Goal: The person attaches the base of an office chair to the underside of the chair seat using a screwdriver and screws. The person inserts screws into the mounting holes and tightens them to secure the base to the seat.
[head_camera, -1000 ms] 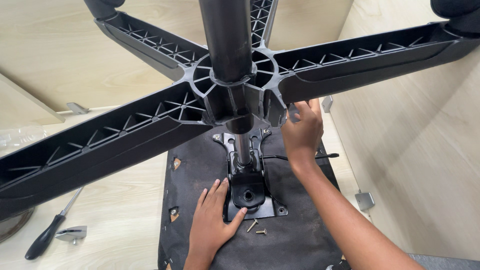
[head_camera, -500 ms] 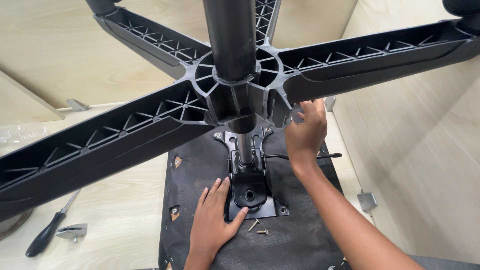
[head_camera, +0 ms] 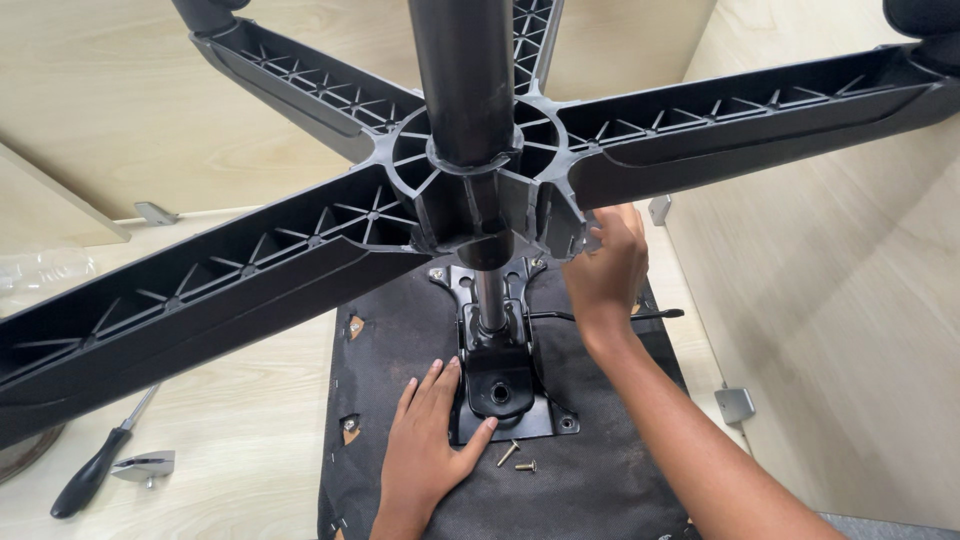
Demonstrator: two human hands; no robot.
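1. Fingers (head_camera: 432,392) of left hand (head_camera: 430,450) spread flat, open, pressed on the seat underside (head_camera: 600,480), thumb touching the front-left edge of the plate (head_camera: 505,395).
2. Right hand (head_camera: 605,270) raised just right of the plate, fingers curled at the underside of the base (head_camera: 300,290) hub; whether they grip anything, cannot tell.
3. Plate: black metal mechanism, bolted to the seat underside; a shiny column (head_camera: 490,300) rises from it into the hub.
4. Base: black ribbed star, arms spreading left, right and away above the plate, hiding most of its rear.
5. Lever (head_camera: 620,316): thin black rod running right from the plate, passing under the right wrist.
6. Two screws (head_camera: 515,458) loose on the fabric, just in front of the plate, near the left thumb.
7. Screwdriver (head_camera: 95,465), black handle, lies on the floor (head_camera: 230,440) well left of the plate; a small metal bracket (head_camera: 145,467) touches or sits just beside it.
8. Another bracket (head_camera: 735,403) on the floor, right of the plate, by the wood panel (head_camera: 850,300).
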